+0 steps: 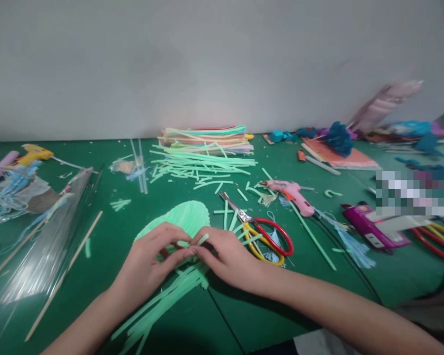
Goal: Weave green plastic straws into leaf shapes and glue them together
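Observation:
A light green pipe cleaner [203, 239] is pinched between the fingertips of both hands at the middle of the table. My left hand [153, 254] and my right hand [222, 256] meet there, closed. Just behind and under them is a rounded fan-like piece [187, 217] of light green pipe cleaners laid side by side. Long loose green pipe cleaners [163, 308] trail from below the hands toward me. Red and yellow handled scissors [257, 229] lie open to the right of my right hand, among short green cuttings.
Green pipe cleaners [203, 165] and multicoloured bundles [207, 135] lie at the back. A pink glue gun [294, 195], purple device [377, 229] and cables are right. At left are a yellow glue gun [35, 154], clear plastic sleeve [48, 246] and wooden sticks [64, 273].

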`<state>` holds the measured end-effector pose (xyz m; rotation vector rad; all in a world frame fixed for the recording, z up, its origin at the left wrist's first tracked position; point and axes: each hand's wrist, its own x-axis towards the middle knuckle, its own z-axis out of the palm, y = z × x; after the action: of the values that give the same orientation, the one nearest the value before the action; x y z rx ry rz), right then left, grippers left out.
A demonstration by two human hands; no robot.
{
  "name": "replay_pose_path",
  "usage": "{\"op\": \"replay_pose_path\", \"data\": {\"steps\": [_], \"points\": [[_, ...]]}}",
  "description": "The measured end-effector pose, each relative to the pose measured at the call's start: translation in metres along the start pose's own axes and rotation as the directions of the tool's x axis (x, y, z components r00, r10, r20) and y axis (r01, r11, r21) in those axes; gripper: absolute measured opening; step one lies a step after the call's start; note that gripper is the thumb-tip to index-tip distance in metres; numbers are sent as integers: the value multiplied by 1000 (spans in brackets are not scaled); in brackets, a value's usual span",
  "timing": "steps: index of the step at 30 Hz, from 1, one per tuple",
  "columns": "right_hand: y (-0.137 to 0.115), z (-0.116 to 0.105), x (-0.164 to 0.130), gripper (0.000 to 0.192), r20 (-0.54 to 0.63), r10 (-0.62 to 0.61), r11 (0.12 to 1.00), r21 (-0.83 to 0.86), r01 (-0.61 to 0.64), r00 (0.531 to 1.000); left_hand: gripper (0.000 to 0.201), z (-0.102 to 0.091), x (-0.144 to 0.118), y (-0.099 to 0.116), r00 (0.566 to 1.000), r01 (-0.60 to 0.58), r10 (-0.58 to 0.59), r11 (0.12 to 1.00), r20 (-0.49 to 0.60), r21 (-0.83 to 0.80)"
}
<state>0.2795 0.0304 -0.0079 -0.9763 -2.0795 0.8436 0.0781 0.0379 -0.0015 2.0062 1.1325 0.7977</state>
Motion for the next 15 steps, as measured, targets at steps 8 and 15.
{"op": "replay_pose_path", "data": {"steps": [8, 15], "points": [[3, -15, 3, 14, 97, 95, 988, 112, -105, 991, 13, -16, -10, -5, 988, 121, -119, 993, 94, -9], [10, -37, -2, 18, 162, 244, 962, 81, -260, 956, 18, -30, -21, -13, 934, 282, -243, 952, 263, -123]]}}
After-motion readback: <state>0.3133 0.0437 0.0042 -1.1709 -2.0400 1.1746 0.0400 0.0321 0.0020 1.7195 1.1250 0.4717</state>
